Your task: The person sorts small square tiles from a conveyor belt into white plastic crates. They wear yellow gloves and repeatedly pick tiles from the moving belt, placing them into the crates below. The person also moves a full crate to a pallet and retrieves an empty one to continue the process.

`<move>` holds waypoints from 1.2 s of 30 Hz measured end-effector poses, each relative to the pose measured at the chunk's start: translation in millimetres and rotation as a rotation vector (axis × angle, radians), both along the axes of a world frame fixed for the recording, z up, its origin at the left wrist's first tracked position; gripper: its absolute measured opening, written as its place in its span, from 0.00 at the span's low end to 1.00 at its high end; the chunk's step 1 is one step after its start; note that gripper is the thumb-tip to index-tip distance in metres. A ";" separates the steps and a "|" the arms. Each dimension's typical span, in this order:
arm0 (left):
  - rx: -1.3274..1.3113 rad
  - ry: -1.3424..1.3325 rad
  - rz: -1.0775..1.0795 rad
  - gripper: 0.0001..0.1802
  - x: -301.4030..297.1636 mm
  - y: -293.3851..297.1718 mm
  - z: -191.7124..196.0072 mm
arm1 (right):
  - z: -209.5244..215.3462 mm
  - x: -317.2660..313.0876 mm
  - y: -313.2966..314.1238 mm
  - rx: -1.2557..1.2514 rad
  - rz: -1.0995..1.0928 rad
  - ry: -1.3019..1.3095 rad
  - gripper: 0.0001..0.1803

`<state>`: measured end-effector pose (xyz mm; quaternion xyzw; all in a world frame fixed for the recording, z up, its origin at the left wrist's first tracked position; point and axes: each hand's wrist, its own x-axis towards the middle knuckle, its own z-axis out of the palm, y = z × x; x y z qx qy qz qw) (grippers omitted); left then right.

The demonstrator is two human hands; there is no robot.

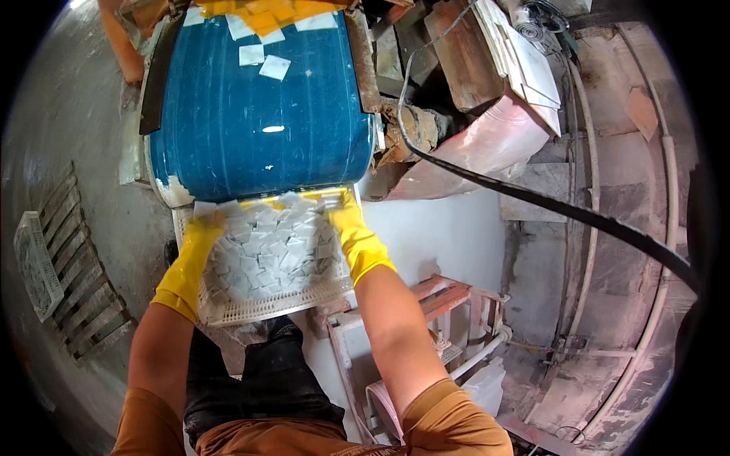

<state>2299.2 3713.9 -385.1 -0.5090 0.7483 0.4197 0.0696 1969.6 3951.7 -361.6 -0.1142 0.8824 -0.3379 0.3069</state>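
A white plastic crate (251,310) with slotted walls sits against the near end of a blue conveyor belt (258,129). Many small square white tiles (270,247) lie heaped in it at all angles. My left hand (204,228), in a yellow rubber glove, is at the crate's far left, beside the tiles. At the far right corner, my right hand (346,216), gloved the same way, is near the rim. Motion smears both sets of fingers, so their grip does not show. A few loose tiles (274,68) lie farther up the belt.
An orange-yellow flap (262,14) hangs across the belt's far end. A slatted pallet (80,266) with another white crate (38,262) stands at left. To the right are a black cable (555,201), a reddish frame (437,300) and wall pipes (669,197).
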 end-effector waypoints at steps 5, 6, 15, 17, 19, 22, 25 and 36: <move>-0.044 0.524 0.018 0.25 114.2 62.9 -82.8 | 30.7 39.7 7.8 -0.164 0.115 -0.090 0.38; 0.178 0.762 0.207 0.30 115.6 70.3 -83.7 | 37.2 45.5 16.4 -0.184 0.150 -0.073 0.41; 0.083 0.949 0.168 0.54 83.1 72.5 163.6 | 237.6 78.9 56.8 -0.642 0.029 0.058 0.32; 0.101 0.860 0.215 0.54 72.6 59.3 207.2 | 272.6 86.3 61.9 -0.615 0.036 0.206 0.27; 0.134 0.816 0.244 0.54 51.0 53.0 257.0 | 290.3 78.6 77.9 -0.664 0.149 0.305 0.23; 0.219 0.743 0.301 0.52 25.8 55.5 332.6 | 320.2 61.9 93.9 -0.755 0.313 0.195 0.17; 0.178 0.778 0.206 0.51 30.4 44.9 327.2 | 354.5 58.2 103.4 -0.807 0.391 -0.066 0.18; 0.215 0.418 0.137 0.29 1.5 87.9 325.5 | 321.0 177.9 203.6 -0.923 0.063 -0.047 0.16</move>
